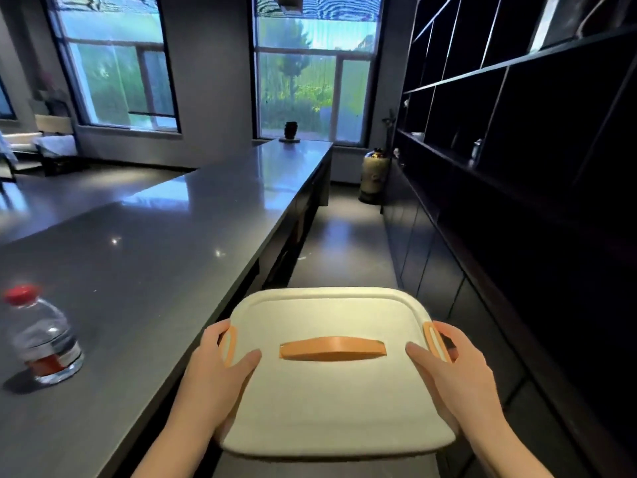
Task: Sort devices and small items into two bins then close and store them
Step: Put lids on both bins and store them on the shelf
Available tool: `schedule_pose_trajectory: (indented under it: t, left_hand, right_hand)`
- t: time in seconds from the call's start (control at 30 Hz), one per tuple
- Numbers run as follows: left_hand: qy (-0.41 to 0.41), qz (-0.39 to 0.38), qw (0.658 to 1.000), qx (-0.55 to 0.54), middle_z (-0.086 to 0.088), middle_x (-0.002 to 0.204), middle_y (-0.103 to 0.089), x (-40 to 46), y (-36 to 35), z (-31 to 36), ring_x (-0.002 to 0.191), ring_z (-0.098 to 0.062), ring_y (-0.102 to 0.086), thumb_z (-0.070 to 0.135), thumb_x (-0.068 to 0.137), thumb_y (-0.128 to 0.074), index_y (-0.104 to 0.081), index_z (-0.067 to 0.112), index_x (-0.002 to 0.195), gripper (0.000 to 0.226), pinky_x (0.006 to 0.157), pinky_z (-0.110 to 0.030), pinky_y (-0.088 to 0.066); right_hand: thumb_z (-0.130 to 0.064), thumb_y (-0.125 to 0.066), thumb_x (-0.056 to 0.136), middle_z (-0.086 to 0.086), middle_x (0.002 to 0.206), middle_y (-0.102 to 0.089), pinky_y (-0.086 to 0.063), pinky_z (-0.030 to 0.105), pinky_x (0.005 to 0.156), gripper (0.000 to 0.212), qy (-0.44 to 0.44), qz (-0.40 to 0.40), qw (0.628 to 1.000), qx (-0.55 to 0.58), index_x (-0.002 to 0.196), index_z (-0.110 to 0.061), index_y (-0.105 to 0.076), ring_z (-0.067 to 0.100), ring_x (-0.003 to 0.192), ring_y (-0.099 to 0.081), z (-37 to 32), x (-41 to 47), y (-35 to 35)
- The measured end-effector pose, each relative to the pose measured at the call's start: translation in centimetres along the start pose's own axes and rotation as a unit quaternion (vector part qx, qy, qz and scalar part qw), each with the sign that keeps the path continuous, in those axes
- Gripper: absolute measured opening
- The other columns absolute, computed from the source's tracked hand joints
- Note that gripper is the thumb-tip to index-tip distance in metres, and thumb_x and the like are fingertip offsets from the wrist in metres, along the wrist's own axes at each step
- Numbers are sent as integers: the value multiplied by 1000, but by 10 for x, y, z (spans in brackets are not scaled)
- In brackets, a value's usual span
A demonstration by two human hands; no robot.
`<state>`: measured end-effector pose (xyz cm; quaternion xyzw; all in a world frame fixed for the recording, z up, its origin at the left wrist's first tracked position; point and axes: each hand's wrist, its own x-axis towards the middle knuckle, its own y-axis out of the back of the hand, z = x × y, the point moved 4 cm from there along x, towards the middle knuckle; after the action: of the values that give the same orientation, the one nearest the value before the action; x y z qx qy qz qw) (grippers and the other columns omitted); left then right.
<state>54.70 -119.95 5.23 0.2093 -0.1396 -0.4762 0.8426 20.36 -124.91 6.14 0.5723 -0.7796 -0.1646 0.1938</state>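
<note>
At lower centre, left hand (220, 360) and right hand (448, 367) clasp the lidded bin (331, 391) by its sides, seemingly rigid, moderately heavy, best carried there

Water bottle (41, 338) on grey counter (165, 243), dark shelving (517, 132)

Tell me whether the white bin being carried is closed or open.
Closed: the white lid with its orange handle covers the bin's whole top, held between left hand and right hand.

Home interior, long grey counter (179, 236), dark wall shelving (517, 108), tall garden-facing windows (313, 81)
</note>
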Motion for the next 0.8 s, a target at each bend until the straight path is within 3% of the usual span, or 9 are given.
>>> schedule_pose_trajectory:
  t: [0.13,0.33,0.7,0.8]
  left_hand:
    - [-46,-37,998,-12,6,123,-51,91,-35,25,99,-12,-46,38,77,-73,-38,34,134,67,79,-33,-40]
    - [-96,-89,991,-19,10,111,-52,208,-84,65,96,-12,-49,37,78,-72,-39,32,134,65,73,-29,-40]
    - [-110,-119,987,-5,21,93,-47,399,-195,104,84,-3,-47,35,79,-72,-41,31,135,65,60,-19,-36]
    - [-102,-122,987,-3,17,101,-51,455,-226,121,89,-6,-46,35,78,-73,-41,30,136,66,65,-23,-37]
  right_hand:
    - [-58,-71,67,-22,96,-54,-38,26,62,49,-20,52,998,-5,108,-53,-46,3,84,-51,-8,61,-24]
    - [-65,-69,66,-29,91,-50,-35,16,55,54,-30,120,992,-11,113,-53,-45,-2,79,-52,-19,152,-50]
    - [-61,-71,67,-25,85,-56,-42,19,52,50,-55,131,990,11,110,-54,-48,1,74,-58,-5,345,-117]
    - [-57,-72,70,-25,87,-55,-41,21,56,51,-60,123,991,7,114,-49,-49,0,77,-54,-8,407,-134]
